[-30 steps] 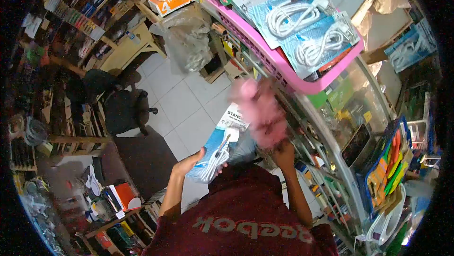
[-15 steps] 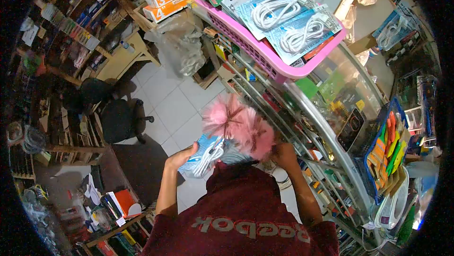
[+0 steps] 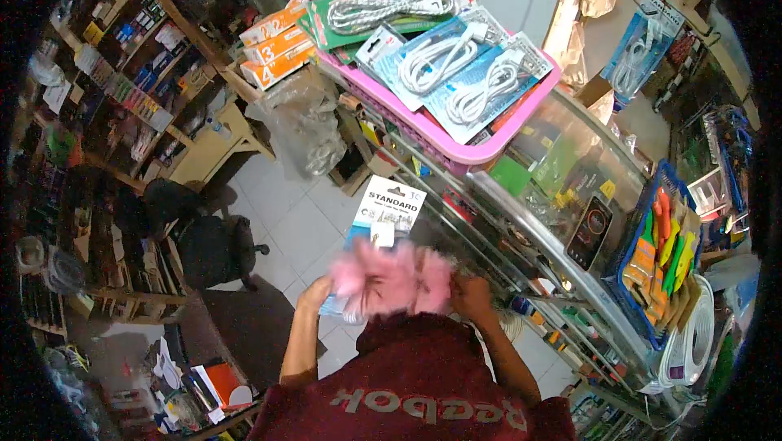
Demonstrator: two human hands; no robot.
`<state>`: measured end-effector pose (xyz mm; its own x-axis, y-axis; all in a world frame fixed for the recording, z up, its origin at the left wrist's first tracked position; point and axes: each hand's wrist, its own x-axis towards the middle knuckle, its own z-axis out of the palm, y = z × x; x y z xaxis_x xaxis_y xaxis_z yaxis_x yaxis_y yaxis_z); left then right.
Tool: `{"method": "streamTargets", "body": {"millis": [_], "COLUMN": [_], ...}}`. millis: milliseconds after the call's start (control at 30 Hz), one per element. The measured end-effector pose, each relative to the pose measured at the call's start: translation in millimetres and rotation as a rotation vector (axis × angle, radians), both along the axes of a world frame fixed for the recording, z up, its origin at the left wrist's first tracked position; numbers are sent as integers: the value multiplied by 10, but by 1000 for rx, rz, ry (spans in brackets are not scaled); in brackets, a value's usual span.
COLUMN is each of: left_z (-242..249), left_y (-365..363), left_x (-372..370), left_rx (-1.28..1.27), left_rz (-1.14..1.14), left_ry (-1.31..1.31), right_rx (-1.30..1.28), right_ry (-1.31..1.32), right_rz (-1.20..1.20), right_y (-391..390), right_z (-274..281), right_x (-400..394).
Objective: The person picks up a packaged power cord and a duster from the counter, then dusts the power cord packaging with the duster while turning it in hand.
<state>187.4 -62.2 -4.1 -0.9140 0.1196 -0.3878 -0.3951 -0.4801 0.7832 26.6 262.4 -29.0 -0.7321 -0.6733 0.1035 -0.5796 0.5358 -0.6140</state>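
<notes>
My left hand (image 3: 314, 294) grips the edge of a blister-packed white cable (image 3: 388, 205), whose card reads "STANDARD". The pack stands tilted in front of my body, its upper part showing. Across its lower part lies a fluffy pink duster (image 3: 391, 280), slightly blurred, which hides much of the cable. My right hand (image 3: 472, 296) is closed at the duster's right end; the grip itself is partly hidden.
A pink basket (image 3: 470, 154) of packaged cables rests on the glass display counter (image 3: 521, 213) at my right. Farther right is a blue basket (image 3: 623, 274) with colourful tools. A black chair (image 3: 213, 247) and shelves (image 3: 122, 127) stand at left.
The cable pack has come upright, so its printed card top now shows above the duster. The duster has moved down and left over the pack. The view has shifted slightly.
</notes>
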Motion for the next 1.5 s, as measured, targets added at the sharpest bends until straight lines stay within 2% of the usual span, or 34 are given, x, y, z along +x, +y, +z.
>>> {"method": "streamTargets", "body": {"millis": [67,133,167,267,367,467,567,667,733,867,1000,1067,1133,1167,1267,1300,1400,1433,1500], "left_z": [611,867,875,793,912,950,855,868,844,912,757,722,809,767,880,1024,825,316,328], "left_y": [285,442,475,521,622,692,723,644,506,296,184,292,411,440,618,718,748,654,475], "left_x": [-173,-243,-230,-289,-320,-351,-306,-229,-100,28,81,31,-51,-104,-271,-322,-434,-429,-451], "left_rx": [187,250,207,283,244,252,300,305,303,-15,-271,-239,-166,-293,-628,-606,-758,-590,-997], "left_rz": [-130,-154,-106,-109,-45,-40,-90,-115,-141,-255,-125,20,128,182,316,349,404,454,369], "left_ry": [83,133,97,146,159,160,106,53,-27,-118,-65,-13,-24,39,197,207,235,187,426], "right_rx": [-194,-183,-175,-27,-38,-155,-261,-31,88,272,89,-50,-184,-250,-205,-220,-239,-230,-233], "right_ry": [-125,-213,-259,-349,-169,-358,-415,-254,-199,-45,-184,-159,-350,-447,-360,-419,-534,-526,-598], "right_rz": [-91,-162,-200,-223,-188,-266,-236,-50,-69,-31,59,28,-61,-111,-18,0,88,135,227], "right_y": [-25,-61,-70,-140,-159,-202,-203,-110,15,54,-140,-241,-322,-348,-419,-463,-612,-636,-624], "right_z": [-31,95,139,93,144,-35,-318,191,418,480,588,654,592,550,462,514,696,703,653], "right_x": [-89,-166,-169,-37,65,153,228,40,-210,-399,-309,-257,-159,-97,72,128,363,451,544]}}
